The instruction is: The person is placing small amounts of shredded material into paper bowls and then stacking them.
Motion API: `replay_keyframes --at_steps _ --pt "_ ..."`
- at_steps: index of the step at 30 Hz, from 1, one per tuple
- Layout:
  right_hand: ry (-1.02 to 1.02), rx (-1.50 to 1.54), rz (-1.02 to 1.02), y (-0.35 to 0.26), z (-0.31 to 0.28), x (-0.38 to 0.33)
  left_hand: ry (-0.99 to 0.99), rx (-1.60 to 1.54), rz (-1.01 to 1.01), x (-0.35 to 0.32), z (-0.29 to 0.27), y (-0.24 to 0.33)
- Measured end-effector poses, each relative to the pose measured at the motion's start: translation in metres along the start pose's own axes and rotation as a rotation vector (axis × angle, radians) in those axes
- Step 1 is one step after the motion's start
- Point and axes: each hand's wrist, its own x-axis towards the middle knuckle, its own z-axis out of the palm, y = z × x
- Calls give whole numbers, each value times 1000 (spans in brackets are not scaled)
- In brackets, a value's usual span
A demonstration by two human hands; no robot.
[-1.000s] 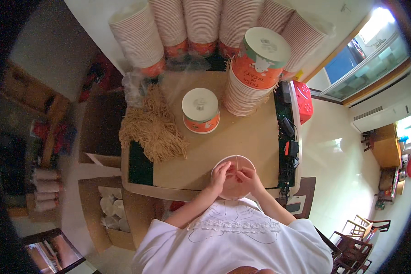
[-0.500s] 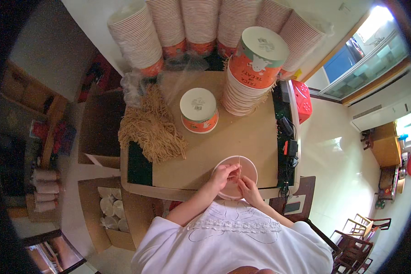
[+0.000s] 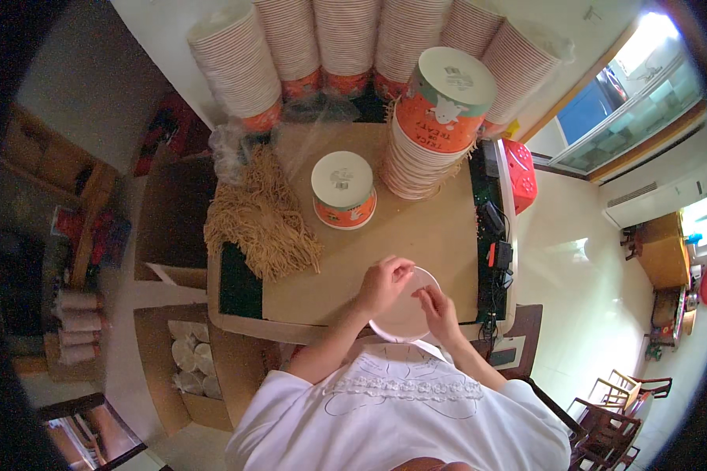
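A white paper bucket (image 3: 397, 320) stands open end up at the table's near edge, close to my body. My left hand (image 3: 386, 284) is over its left rim, fingers curled and pinched together. Over the bucket's right side is my right hand (image 3: 437, 311), also with thumb and fingers drawn together. Whatever the fingertips hold is too small to make out. A pile of tan twisted paper cords (image 3: 263, 224) lies to the left. Beyond the bucket, an upside-down orange and white paper bucket (image 3: 342, 188) stands on the cardboard.
A tall stack of upturned orange buckets (image 3: 440, 118) rises at the back right. Several wrapped bucket stacks (image 3: 346, 39) line the wall. Black cables and an adapter (image 3: 495, 251) lie along the right edge. An open carton (image 3: 200, 353) sits at lower left.
The thin cord seen between my fingers before no longer shows clearly. My left hand has moved up a little, and my right hand has risen and shifted right.
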Motion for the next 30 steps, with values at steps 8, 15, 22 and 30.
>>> replay_keyframes --at_steps 8,15,22,30 --pt "120 -5 45 -30 -14 34 -135 32 29 2 14 -24" --pt "292 -225 -162 -8 -21 49 -45 187 -17 -6 21 -27" --pt "52 122 -30 6 -6 69 -118 260 121 0 12 -27" --pt "20 92 135 41 -11 101 -23 92 103 -4 25 -29"
